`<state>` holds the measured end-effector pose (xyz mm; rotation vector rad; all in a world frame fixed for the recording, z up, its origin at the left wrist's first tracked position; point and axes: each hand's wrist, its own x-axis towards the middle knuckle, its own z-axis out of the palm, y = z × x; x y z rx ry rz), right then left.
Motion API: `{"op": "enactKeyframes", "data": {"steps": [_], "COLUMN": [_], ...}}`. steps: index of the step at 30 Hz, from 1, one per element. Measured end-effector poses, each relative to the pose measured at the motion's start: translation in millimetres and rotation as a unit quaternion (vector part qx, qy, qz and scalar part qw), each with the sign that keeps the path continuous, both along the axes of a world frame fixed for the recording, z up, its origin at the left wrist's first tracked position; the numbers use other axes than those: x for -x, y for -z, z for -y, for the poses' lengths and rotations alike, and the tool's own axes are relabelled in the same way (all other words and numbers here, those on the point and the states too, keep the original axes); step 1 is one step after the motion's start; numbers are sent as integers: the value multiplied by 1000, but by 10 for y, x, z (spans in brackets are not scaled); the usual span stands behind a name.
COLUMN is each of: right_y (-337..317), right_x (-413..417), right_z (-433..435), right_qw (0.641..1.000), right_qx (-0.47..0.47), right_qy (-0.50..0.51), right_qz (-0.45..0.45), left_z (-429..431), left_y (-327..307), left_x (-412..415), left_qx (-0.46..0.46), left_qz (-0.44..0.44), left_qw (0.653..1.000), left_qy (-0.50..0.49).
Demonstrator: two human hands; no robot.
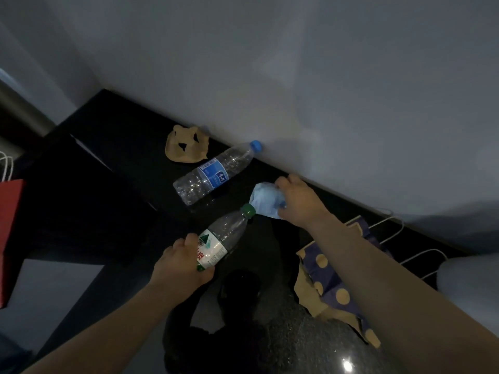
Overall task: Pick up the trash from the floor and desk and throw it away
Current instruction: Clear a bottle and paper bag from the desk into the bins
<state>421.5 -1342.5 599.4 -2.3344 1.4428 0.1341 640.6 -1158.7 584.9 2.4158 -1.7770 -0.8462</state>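
My left hand (181, 263) grips the lower part of a clear plastic bottle with a green cap (226, 233), held tilted above the black desk (127, 157). My right hand (298, 199) is closed on a crumpled pale blue tissue (263, 199) near the wall. A second clear bottle with a blue cap and blue label (214, 174) lies on its side on the desk. Beyond it rests a crushed brown cardboard cup holder (186, 144).
A navy paper bag with tan dots and white string handles (334, 279) lies on the desk at the right, under my right forearm. A red paper bag (10, 225) stands at the left edge. The grey wall runs right behind the desk. Speckled dark floor shows below.
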Motion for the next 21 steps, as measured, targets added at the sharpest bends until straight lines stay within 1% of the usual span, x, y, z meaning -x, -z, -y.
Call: {"op": "enactKeyframes", "data": {"steps": [2, 6, 9, 11, 14, 17, 19, 21], "right_y": [-16, -94, -232, -341, -468, -470, -394, -302], "right_x": [93, 295, 463, 635, 945, 1235, 1409, 1548], "right_z": [-38, -128, -319, -534, -977, -1388, -1582, -1702], "right_qw": [998, 987, 957, 933, 920, 902, 889, 892], "right_qx": [23, 15, 8, 12, 22, 4, -15, -16], "right_qy": [43, 111, 209, 270, 307, 366, 411, 429], "right_qz": [46, 115, 200, 237, 242, 230, 203, 140], "left_z": [7, 17, 7, -1, -9, 37, 85, 118], "left_y": [-22, -70, -114, -148, -189, -239, -279, -311], "left_x": [12, 45, 67, 101, 204, 352, 445, 532], "left_qx": [-6, -18, -28, -34, -41, -26, -9, -4], "left_qz": [2, 5, 2, -18, -38, -50, -50, -46], "left_qw": [1000, 1000, 1000, 999, 998, 998, 998, 999], "left_qy": [-4, -9, -8, -23, -28, -26, -25, -14]}}
